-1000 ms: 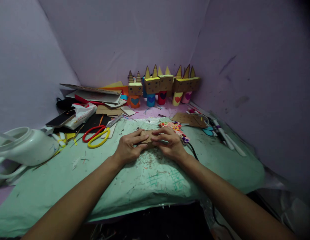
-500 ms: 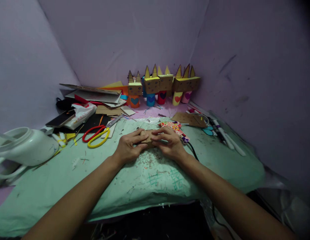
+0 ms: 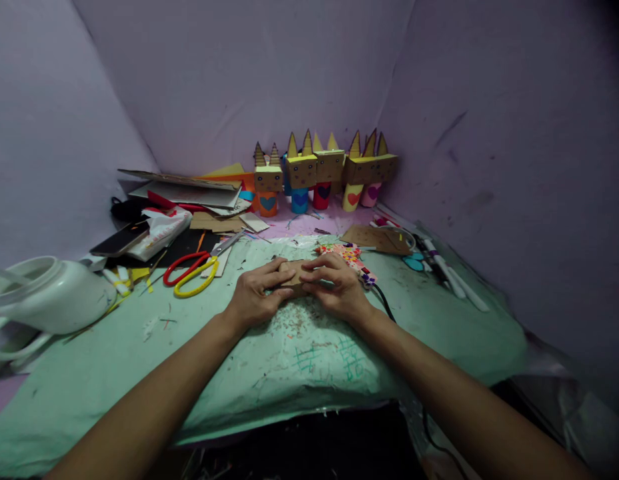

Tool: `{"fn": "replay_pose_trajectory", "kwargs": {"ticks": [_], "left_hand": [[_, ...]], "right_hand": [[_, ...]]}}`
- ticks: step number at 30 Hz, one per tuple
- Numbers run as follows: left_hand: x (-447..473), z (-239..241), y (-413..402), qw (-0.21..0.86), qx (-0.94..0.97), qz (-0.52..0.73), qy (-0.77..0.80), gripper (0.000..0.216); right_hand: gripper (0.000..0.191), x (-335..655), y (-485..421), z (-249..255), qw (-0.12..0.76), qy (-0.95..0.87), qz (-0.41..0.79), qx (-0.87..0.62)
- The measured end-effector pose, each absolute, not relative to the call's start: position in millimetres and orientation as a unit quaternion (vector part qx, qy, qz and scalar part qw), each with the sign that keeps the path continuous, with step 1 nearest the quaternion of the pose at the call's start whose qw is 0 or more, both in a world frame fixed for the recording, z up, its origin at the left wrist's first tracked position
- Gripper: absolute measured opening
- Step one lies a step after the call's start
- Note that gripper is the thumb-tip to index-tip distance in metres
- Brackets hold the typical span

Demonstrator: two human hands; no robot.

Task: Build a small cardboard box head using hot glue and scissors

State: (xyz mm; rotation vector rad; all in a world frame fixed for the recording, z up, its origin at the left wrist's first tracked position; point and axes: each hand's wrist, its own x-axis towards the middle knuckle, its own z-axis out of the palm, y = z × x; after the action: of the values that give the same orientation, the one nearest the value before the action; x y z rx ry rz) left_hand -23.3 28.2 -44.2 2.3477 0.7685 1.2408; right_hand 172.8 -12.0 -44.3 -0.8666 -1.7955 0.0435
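Between my two hands is a small brown cardboard piece (image 3: 294, 275), box-like in shape and partly covered by fingers. My left hand (image 3: 262, 288) grips its left side, thumb along the near edge and fingers over the top. At the right side, my right hand (image 3: 335, 283) holds it with curled fingertips and thumb. Brown crumbs and scraps (image 3: 295, 319) lie on the green cover just below the piece. Just behind my right hand is a flower-patterned object (image 3: 345, 252) with a black cord; what it is I cannot make out.
Red-and-yellow scissors (image 3: 196, 270) lie to the left, near a white teapot-like pot (image 3: 54, 293). Cardboard-headed figures (image 3: 302, 172) stand along the back wall. Stacked cardboard and paper (image 3: 189, 190) fill the back left. Pens (image 3: 442, 267) and a flat cardboard piece (image 3: 376, 239) lie at right.
Both hands keep nearly the same hold on the cardboard piece. The whole view has shifted very slightly; nothing else has visibly moved.
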Motion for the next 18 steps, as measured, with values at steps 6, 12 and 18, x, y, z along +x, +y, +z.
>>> {"fn": "replay_pose_trajectory", "kwargs": {"ticks": [6,12,18], "left_hand": [[-22.8,-43.4,28.1,0.194,0.833,0.444,0.266,0.035],[-22.9,-42.0,27.9,0.201,0.832,0.447,0.261,0.035],[-24.0,-44.5,28.8,0.198,0.832,0.441,0.272,0.035]], "right_hand": [[0.015,172.1,-11.7,-44.1,0.540,-0.760,0.004,-0.362],[0.014,171.8,-12.0,-43.8,0.540,-0.761,0.000,-0.360],[0.014,171.4,-12.5,-43.3,0.544,-0.758,0.002,-0.360]]}}
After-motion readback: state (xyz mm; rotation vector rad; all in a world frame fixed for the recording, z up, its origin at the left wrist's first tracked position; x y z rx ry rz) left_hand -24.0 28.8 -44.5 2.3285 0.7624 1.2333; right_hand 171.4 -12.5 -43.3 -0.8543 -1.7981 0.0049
